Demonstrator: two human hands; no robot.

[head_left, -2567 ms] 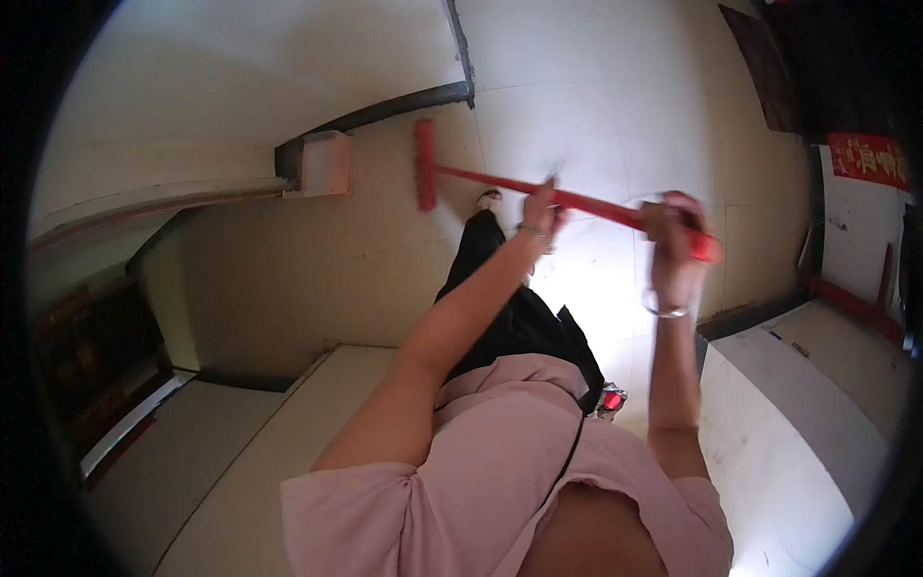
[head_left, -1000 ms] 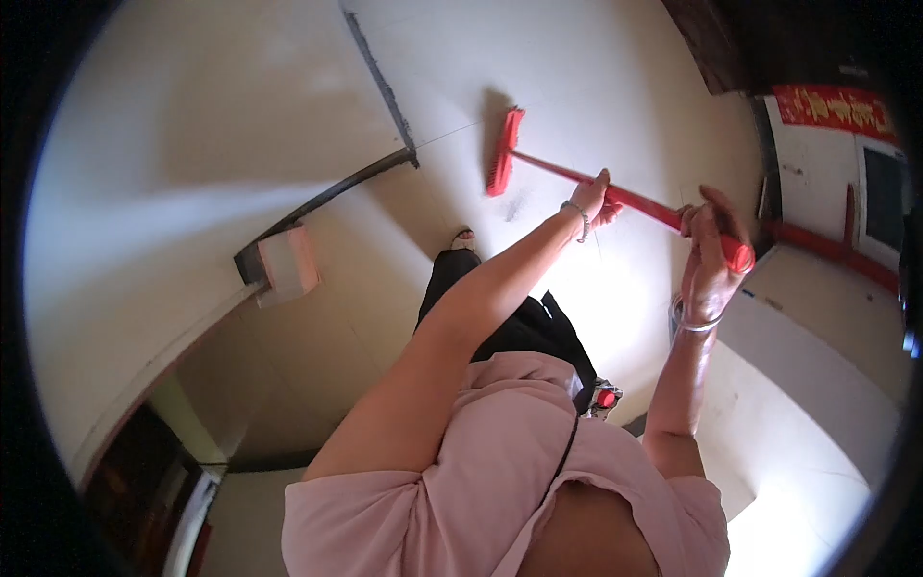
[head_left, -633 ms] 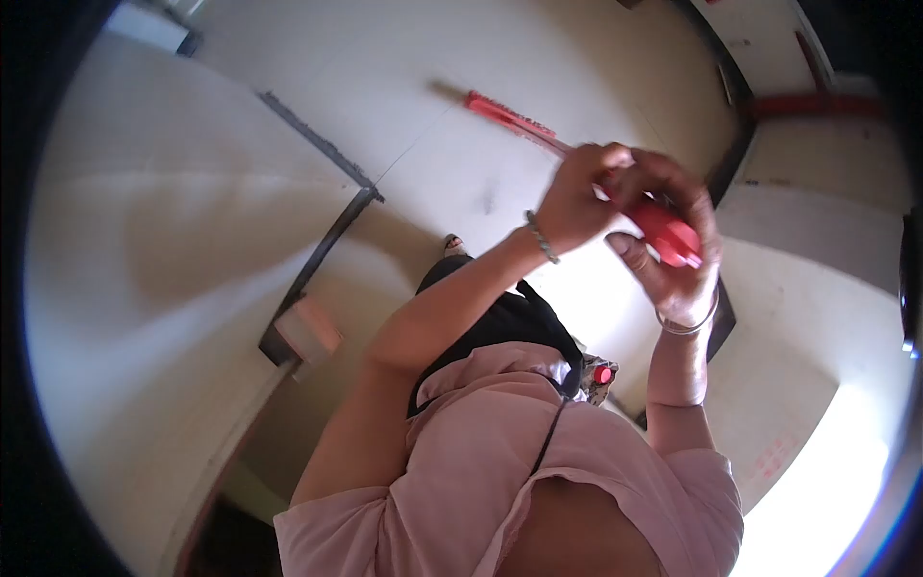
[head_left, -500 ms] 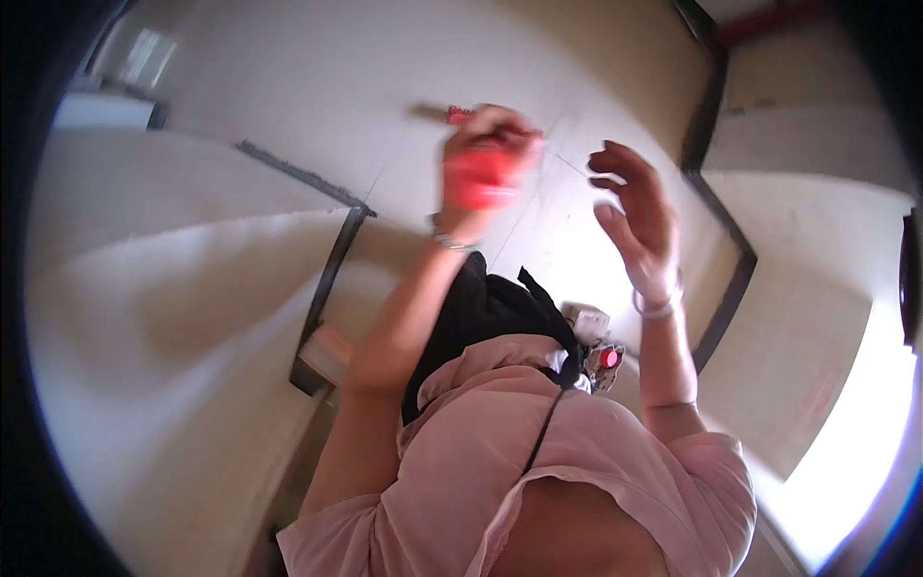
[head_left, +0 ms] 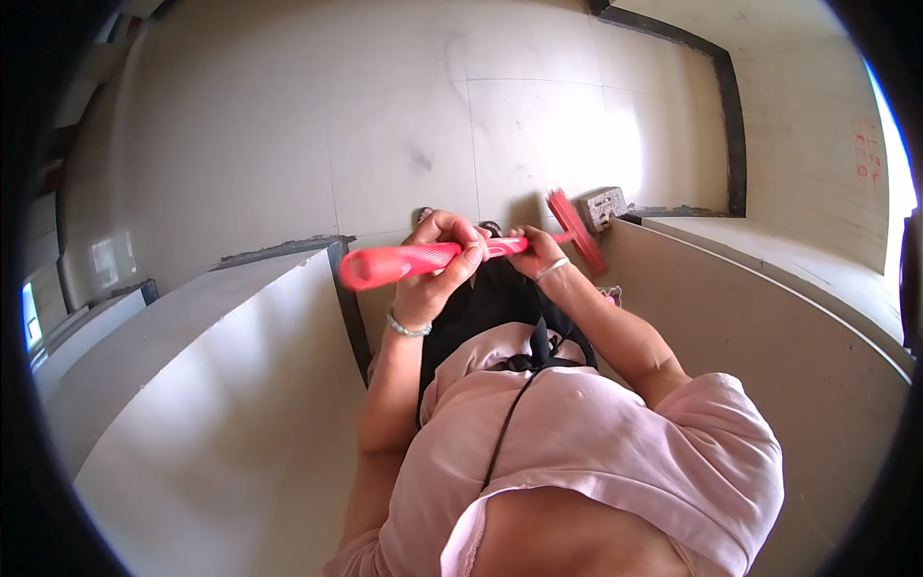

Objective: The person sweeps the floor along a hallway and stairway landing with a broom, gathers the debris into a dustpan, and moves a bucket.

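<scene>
A red broom (head_left: pixel 413 262) slants across in front of me, its thick handle end close to the camera on the left. Its narrow red head (head_left: pixel 577 231) is low on the right, near the floor; bristles show faintly at one edge. My left hand (head_left: pixel 437 264) is closed round the handle near its thick end, thumb along the side. Farther down the same handle, my right hand (head_left: pixel 540 255) is closed round it, fingers partly hidden by the wrist angle.
A rough pale brick (head_left: pixel 603 208) lies beside the broom head. Pale tiled floor (head_left: pixel 404 125) stretches ahead, edged by dark strips. Low white walls (head_left: pixel 240 385) flank me on the left and right (head_left: pixel 750 317). A small partly hidden item (head_left: pixel 611 295) is by my right forearm.
My right hand, open and apart before, now grips the broom handle. My left hand has moved lower and leftward with the handle. The view has shifted, showing the broom head beside the brick.
</scene>
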